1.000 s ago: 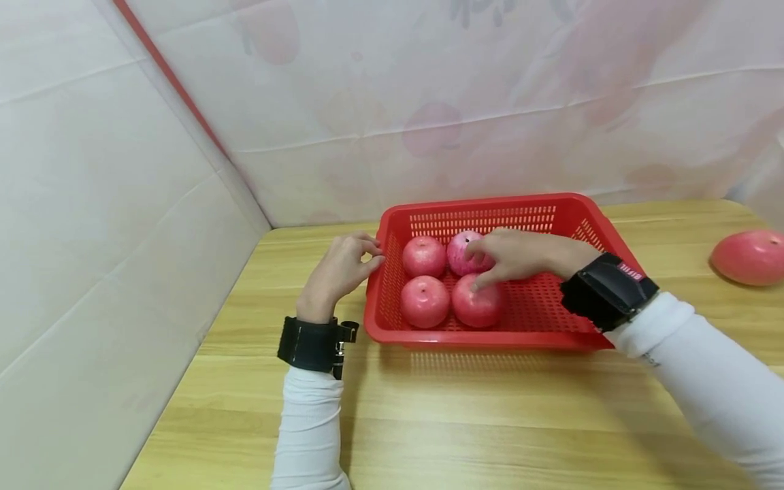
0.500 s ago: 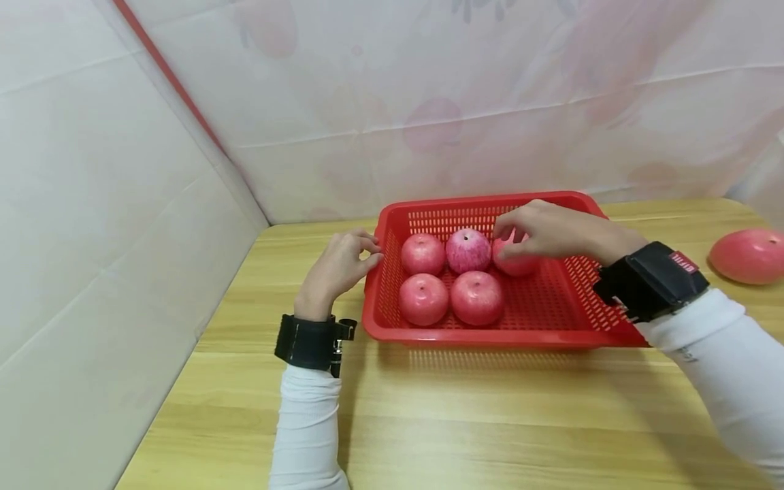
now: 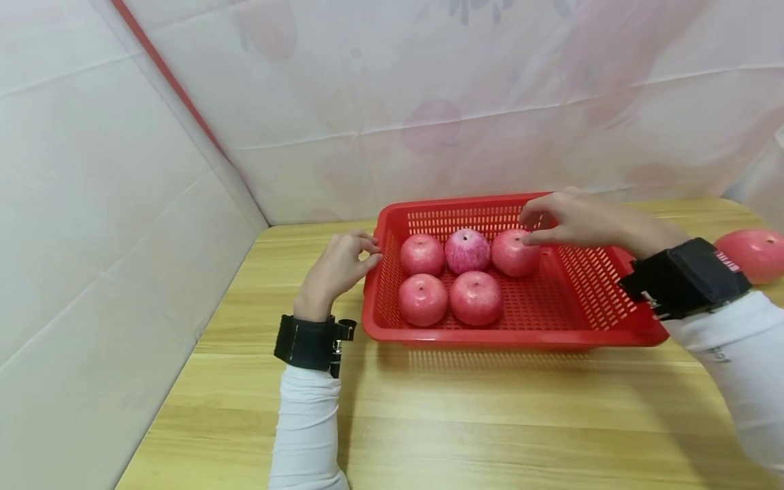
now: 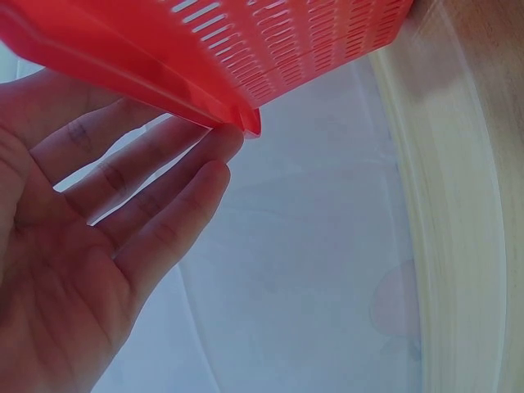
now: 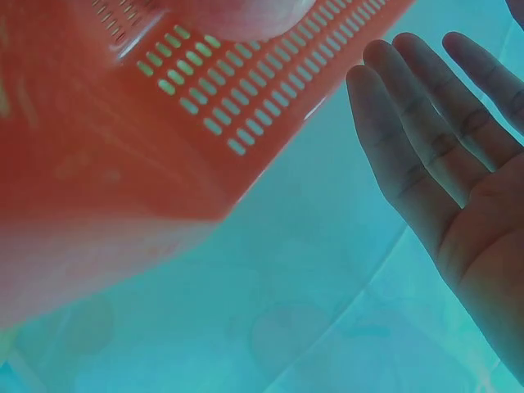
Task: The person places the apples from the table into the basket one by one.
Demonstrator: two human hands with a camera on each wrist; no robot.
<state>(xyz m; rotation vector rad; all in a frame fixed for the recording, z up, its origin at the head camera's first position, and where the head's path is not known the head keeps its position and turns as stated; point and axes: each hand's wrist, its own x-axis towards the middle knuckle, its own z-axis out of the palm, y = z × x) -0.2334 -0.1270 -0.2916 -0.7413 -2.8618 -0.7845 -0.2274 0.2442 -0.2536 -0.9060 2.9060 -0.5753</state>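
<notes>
A red perforated plastic basket (image 3: 533,338) stands on the wooden table with several apples in it. Along its back row are a pinkish-red apple (image 3: 422,255), a purplish streaked apple (image 3: 467,250) and another red apple (image 3: 514,253). Two more, an apple (image 3: 423,299) at front left and an apple (image 3: 476,298) beside it, make the front row. My left hand (image 3: 337,272) touches the basket's left rim, its fingers fairly straight in the left wrist view. Above the basket's right part, my right hand (image 3: 572,219) holds nothing; its fingers look extended in the right wrist view.
Another red apple (image 3: 753,255) lies on the table at the far right, partly cut off by the view. A pale printed cloth (image 3: 343,102) covers the wall behind the table (image 3: 465,422), and a white sheet hangs at left.
My right hand has set a red apple in the back row, let go and drawn away to the right. The left hand stays at the basket's rim.
</notes>
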